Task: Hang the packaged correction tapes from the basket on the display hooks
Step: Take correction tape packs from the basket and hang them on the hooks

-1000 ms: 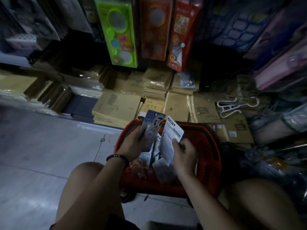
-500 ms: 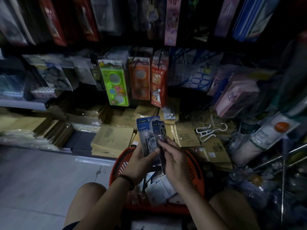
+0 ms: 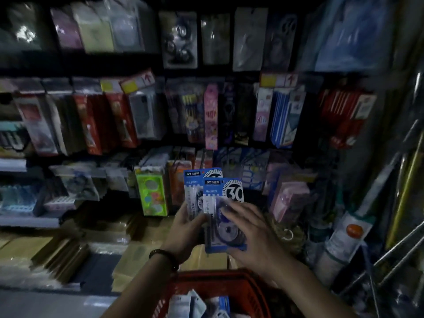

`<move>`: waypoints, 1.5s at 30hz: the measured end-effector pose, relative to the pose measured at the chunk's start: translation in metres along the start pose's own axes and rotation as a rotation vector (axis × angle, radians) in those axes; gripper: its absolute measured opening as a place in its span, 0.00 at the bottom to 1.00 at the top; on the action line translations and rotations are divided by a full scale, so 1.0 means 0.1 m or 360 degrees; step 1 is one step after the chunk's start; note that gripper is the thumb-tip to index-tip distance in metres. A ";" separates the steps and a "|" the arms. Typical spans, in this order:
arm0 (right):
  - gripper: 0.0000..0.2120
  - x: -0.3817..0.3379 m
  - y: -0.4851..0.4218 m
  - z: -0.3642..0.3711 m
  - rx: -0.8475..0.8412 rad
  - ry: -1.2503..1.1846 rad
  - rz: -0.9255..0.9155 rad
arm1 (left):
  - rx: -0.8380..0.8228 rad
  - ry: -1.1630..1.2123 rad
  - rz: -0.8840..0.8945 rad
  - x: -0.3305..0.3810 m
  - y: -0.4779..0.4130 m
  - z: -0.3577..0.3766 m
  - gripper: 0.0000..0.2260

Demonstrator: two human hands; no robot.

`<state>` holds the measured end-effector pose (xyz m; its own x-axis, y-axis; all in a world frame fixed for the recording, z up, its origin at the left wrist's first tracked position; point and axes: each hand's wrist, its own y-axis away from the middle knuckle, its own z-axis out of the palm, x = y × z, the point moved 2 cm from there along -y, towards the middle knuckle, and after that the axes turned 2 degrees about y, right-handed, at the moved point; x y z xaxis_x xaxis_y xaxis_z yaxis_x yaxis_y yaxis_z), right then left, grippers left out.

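Darkness and blur swallow most of the display: the hanging goods [image 3: 211, 118] read only as smeared colours, and the hooks that carry them cannot be made out. The bottom edge cuts off the red basket [image 3: 249, 284], showing only its far rim and a few pale packets [image 3: 185, 305] inside it. Both forearms run out of view at the bottom.

Two packaged correction tapes are held up above the basket, in front of the lower rows. Both are blue cards under clear blisters. The front pack [image 3: 223, 196] bears a large "30" in a dark dial – its tape wheel shows through the plastic. It overlaps the rear pack [image 3: 195, 180], whose print is mostly hidden.

The left hand [image 3: 185, 228], a dark bead band [image 3: 164, 258] at its wrist, grips the rear pack with the thumb across the face; its fingers are hidden behind. The right hand [image 3: 250, 228] lies on the front pack, fingers straight and slightly spread – its thumb cannot be told.
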<state>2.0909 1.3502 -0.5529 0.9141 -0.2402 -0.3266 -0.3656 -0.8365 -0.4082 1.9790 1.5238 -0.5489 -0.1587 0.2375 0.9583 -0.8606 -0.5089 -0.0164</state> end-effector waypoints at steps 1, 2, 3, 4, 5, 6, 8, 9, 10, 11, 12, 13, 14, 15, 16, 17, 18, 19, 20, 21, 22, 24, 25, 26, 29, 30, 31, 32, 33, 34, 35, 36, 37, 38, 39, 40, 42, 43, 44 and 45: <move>0.44 0.01 -0.07 -0.12 0.0052 0.0061 -0.0005 | -0.0036 -0.0012 0.0037 0.14 -0.04 0.08 0.17; 0.43 0.02 -0.13 -0.24 0.0115 0.0109 -0.0011 | -0.0077 -0.0015 0.0067 0.28 -0.07 0.16 0.17; 0.42 0.03 -0.18 -0.36 0.0176 0.0138 -0.0017 | -0.0126 -0.0025 0.0098 0.42 -0.11 0.23 0.18; 0.42 0.04 -0.24 -0.49 0.0227 0.0147 -0.0022 | -0.0175 -0.0034 0.0121 0.55 -0.16 0.30 0.19; 0.41 0.05 -0.28 -0.61 0.0259 0.0155 -0.0029 | -0.0218 -0.0051 0.0133 0.67 -0.20 0.36 0.20; 0.41 0.06 -0.33 -0.74 0.0280 0.0178 -0.0037 | -0.0257 -0.0066 0.0141 0.80 -0.25 0.43 0.21; 0.40 0.10 -0.42 -1.02 0.0344 0.0248 -0.0064 | -0.0335 -0.0091 0.0165 1.01 -0.39 0.54 0.21; 0.39 0.12 -0.46 -1.17 0.0384 0.0283 -0.0078 | -0.0348 -0.0099 0.0184 1.11 -0.46 0.60 0.21; 0.39 0.15 -0.52 -1.31 0.0421 0.0318 -0.0082 | -0.0348 -0.0100 0.0210 1.20 -0.53 0.66 0.20; 0.39 0.17 -0.57 -1.46 0.0454 0.0355 -0.0080 | -0.0347 -0.0107 0.0241 1.31 -0.61 0.73 0.20; 0.39 0.19 -0.63 -1.61 0.0494 0.0395 -0.0079 | -0.0343 -0.0122 0.0278 1.42 -0.66 0.81 0.19; 0.39 0.21 -0.69 -1.76 0.0547 0.0438 -0.0081 | -0.0325 -0.0147 0.0323 1.53 -0.72 0.88 0.18; 0.39 0.24 -0.74 -1.90 0.0604 0.0480 -0.0082 | -0.0306 -0.0173 0.0371 1.64 -0.77 0.96 0.18; 0.39 0.26 -0.80 -2.04 0.0647 0.0520 -0.0074 | -0.0283 -0.0196 0.0418 1.76 -0.83 1.02 0.17; 0.39 0.29 -0.85 -2.18 0.0679 0.0558 -0.0059 | -0.0250 -0.0221 0.0456 1.86 -0.89 1.08 0.16; 0.39 0.31 -0.90 -2.32 0.0706 0.0596 -0.0047 | -0.0223 -0.0251 0.0491 1.96 -0.96 1.13 0.15; 0.39 0.34 -0.96 -2.44 0.0735 0.0632 -0.0035 | -0.0203 -0.0282 0.0528 2.06 -1.03 1.17 0.15; 0.39 0.37 -1.01 -2.56 0.0761 0.0661 -0.0023 | -0.0195 -0.0314 0.0570 2.15 -1.10 1.21 0.15; 0.39 0.41 -1.06 -2.68 0.0787 0.0684 -0.0011 | -0.0186 -0.0355 0.0616 2.25 -1.17 1.25 0.15; 0.39 0.46 -1.12 -2.78 0.0806 0.0701 0.0009 | -0.0184 -0.0407 0.0654 2.33 -1.24 1.29 0.15; 0.39 0.51 -1.19 -2.88 0.0812 0.0712 0.0039 | -0.0182 -0.0454 0.0677 2.40 -1.30 1.32 0.15; 0.40 0.59 -1.33 -3.05 0.0785 0.0744 0.0103 | -0.0152 -0.0492 0.0684 2.52 -1.42 1.38 0.13; 0.40 0.62 -1.41 -3.13 0.0763 0.0768 0.0134 | -0.0130 -0.0501 0.0695 2.57 -1.47 1.40 0.13; 0.40 0.65 -1.49 -3.19 0.0744 0.0794 0.0160 | -0.0109 -0.0513 0.0710 2.61 -1.52 1.42 0.12; 0.40 0.67 -1.73 -3.38 0.0719 0.0851 0.0207 | -0.0071 -0.0552 0.0756 2.73 -1.63 1.46 0.13; 0.41 0.67 -1.81 -3.43 0.0718 0.0870 0.0220 | -0.0066 -0.0570 0.0769 2.75 -1.67 1.46 0.13; 0.41 0.68 -1.89 -3.47 0.0730 0.0891 0.0229 | -0.0072 -0.0589 0.0781 2.77 -1.70 1.46 0.13; 0.41 0.69 -1.95 -3.50 0.0747 0.0906 0.0238 | -0.0080 -0.0604 0.0786 2.79 -1.72 1.47 0.13; 0.41 0.70 -2.01 -3.51 0.0768 0.0911 0.0240 | -0.0087 -0.0610 0.0790 2.79 -1.74 1.47 0.14; 0.41 0.73 -2.06 -3.52 0.0790 0.0913 0.0235 | -0.0088 -0.0611 0.0793 2.80 -1.77 1.48 0.14; 0.41 0.76 -2.10 -3.52 0.0810 0.0917 0.0229 | -0.0092 -0.0623 0.0799 2.80 -1.78 1.48 0.14; 0.41 0.78 -2.13 -3.52 0.0820 0.0924 0.0228 | -0.0093 -0.0645 0.0807 2.81 -1.80 1.48 0.14; 0.41 0.80 -2.16 -3.51 0.0825 0.0933 0.0229 | -0.0099 -0.0682 0.0816 2.81 -1.81 1.48 0.14; 0.41 0.81 -2.19 -3.50 0.0826 0.0937 0.0228 | -0.0103 -0.0721 0.0830 2.82 -1.82 1.48 0.13; 0.41 0.81 -2.22 -3.50 0.0832 0.0932 0.0223 | -0.0105 -0.0762 0.0850 2.83 -1.84 1.48 0.13; 0.41 0.81 -2.24 -3.50 0.0842 0.0914 0.0218 | -0.0099 -0.0787 0.0866 2.84 -1.85 1.48 0.13; 0.41 0.82 -2.29 -3.50 0.0855 0.0883 0.0192 | -0.0086 -0.0795 0.0870 2.86 -1.87 1.47 0.13; 0.41 0.82 -2.31 -3.51 0.0855 0.0885 0.0172 | -0.0082 -0.0795 0.0865 2.86 -1.88 1.46 0.13; 0.41 0.82 -2.32 -3.52 0.0852 0.0892 0.0158 | -0.0083 -0.0797 0.0858 2.86 -1.88 1.47 0.13; 0.41 0.82 -2.34 -3.53 0.0850 0.0895 0.0153 | -0.0090 -0.0797 0.0852 2.86 -1.89 1.47 0.13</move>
<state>2.3131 1.3525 -0.1837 0.7735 -0.6325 0.0413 -0.3523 -0.4832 -0.8015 2.1673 1.5665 -0.2296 -0.3358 -0.4448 0.8303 -0.7532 -0.4026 -0.5203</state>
